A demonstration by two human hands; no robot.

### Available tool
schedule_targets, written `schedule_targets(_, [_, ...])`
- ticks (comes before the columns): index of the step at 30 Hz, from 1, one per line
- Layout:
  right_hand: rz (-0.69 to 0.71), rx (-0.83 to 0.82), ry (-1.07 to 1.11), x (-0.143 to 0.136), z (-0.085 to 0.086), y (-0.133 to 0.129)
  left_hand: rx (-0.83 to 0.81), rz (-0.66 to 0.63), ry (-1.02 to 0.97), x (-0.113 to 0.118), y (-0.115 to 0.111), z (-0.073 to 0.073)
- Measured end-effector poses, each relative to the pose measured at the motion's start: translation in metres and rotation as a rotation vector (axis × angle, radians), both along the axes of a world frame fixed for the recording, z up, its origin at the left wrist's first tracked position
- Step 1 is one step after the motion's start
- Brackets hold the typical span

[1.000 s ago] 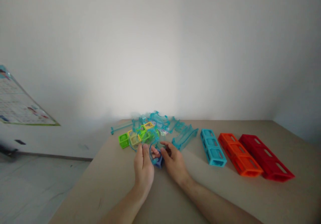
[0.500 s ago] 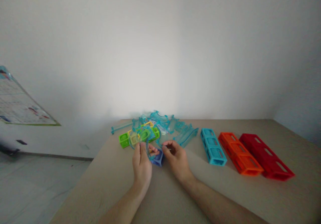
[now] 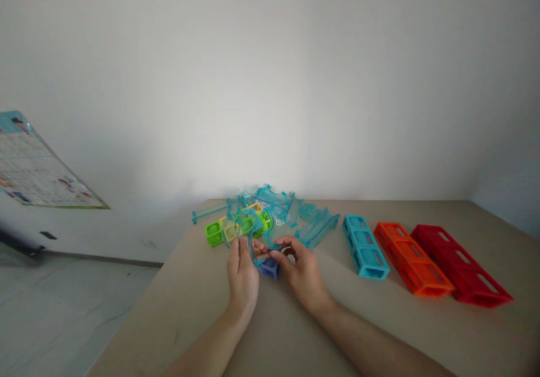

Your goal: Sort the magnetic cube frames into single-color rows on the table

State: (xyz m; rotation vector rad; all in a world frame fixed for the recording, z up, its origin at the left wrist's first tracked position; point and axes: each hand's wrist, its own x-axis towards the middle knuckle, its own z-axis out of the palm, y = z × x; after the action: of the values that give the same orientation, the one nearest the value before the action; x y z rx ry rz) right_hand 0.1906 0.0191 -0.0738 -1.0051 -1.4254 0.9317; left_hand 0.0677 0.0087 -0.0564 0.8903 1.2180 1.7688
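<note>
Left hand (image 3: 242,273): fingers closed on a clear teal curved piece (image 3: 250,241), raised just above the desk (image 3: 177,321).
Right hand (image 3: 300,271): fingertips pinched on the same piece's right end.
Blue block (image 3: 269,267): lay between the hands (partly hidden).
Far pile: green block (image 3: 214,233), clear track parts (image 3: 314,229).
Right row: cyan frame (image 3: 365,247), orange frame (image 3: 412,266), red frame (image 3: 460,272).

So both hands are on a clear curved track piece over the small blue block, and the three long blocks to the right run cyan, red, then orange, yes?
Not quite. The head view shows the order as cyan block, orange block, then red block farthest right. The rest holds: left hand and right hand hold the clear curved track piece over the small blue block.
</note>
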Motion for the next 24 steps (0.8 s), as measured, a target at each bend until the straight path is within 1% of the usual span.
schedule_targets(5, [0.019,0.057,-0.017,0.001,-0.004,-0.002,0.052,-0.008,0.0,0.001,-0.001,0.001])
schedule_targets(9, [0.042,0.086,-0.007,-0.001,-0.004,-0.004,0.049,-0.016,0.004,0.003,-0.002,0.003])
schedule_targets(12, [0.023,0.116,0.012,-0.003,-0.003,-0.005,0.036,-0.023,-0.005,0.004,-0.002,0.003])
schedule_targets(15, [-0.033,0.143,0.032,0.0,-0.002,-0.009,0.04,-0.029,-0.059,0.004,-0.003,0.004])
schedule_targets(18, [-0.102,0.23,-0.017,0.018,0.0,-0.019,0.06,-0.07,-0.179,0.006,-0.007,0.009])
schedule_targets(20, [-0.115,0.356,-0.134,0.04,0.002,-0.029,0.032,-0.15,-0.283,0.009,-0.011,0.013])
schedule_targets(22, [-0.094,0.504,-0.304,0.064,0.006,-0.041,-0.038,-0.255,-0.369,0.013,-0.016,0.016])
schedule_targets(24, [-0.026,0.628,-0.475,0.082,0.01,-0.053,-0.133,-0.352,-0.413,0.019,-0.022,0.018])
